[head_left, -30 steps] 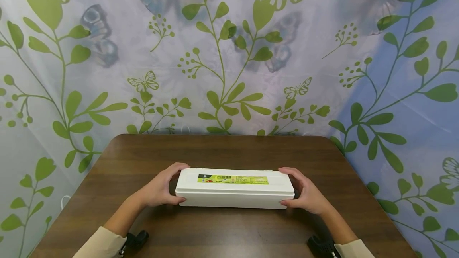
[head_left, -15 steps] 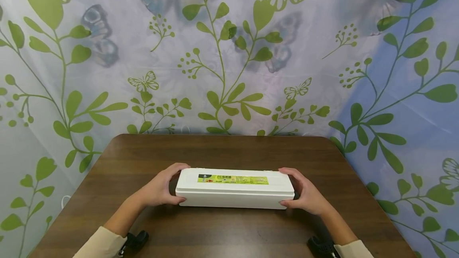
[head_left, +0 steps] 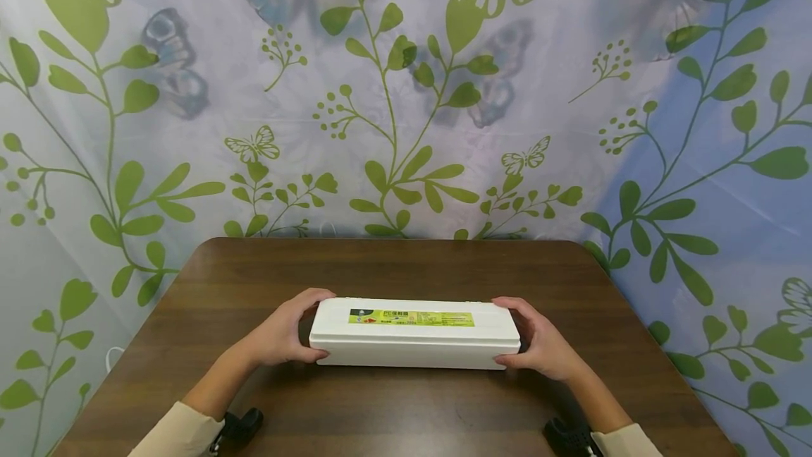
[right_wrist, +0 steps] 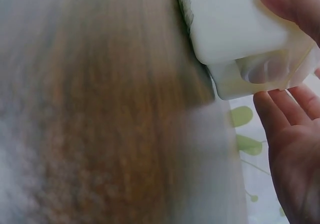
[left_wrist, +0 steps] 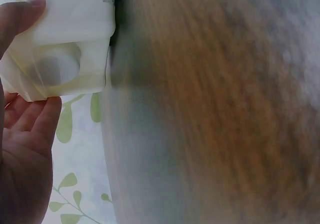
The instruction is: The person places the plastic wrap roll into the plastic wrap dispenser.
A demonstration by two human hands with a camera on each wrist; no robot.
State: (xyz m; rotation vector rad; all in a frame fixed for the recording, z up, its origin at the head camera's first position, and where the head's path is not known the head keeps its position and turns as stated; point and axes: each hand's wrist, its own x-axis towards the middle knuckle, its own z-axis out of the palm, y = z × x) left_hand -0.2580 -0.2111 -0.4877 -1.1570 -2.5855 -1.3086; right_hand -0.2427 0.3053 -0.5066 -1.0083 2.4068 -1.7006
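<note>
A long white cling film box (head_left: 412, 356), its lid closed, lies crosswise on the table in the head view. Its top carries a yellow-green label (head_left: 411, 318). My left hand (head_left: 285, 331) grips the box's left end, thumb on the near side and fingers round the far side. At the opposite end my right hand (head_left: 540, 341) holds it the same way. Both wrist views show a round recess in the box's end: a grey disc (left_wrist: 55, 69) in the left one, a similar disc (right_wrist: 265, 69) in the right one.
The brown wooden table (head_left: 393, 266) has rounded far corners. Behind it hangs a pale curtain (head_left: 285, 104) printed with green leaves and butterflies. Black straps (head_left: 240, 427) sit at both wrists, below beige sleeves (head_left: 180, 432).
</note>
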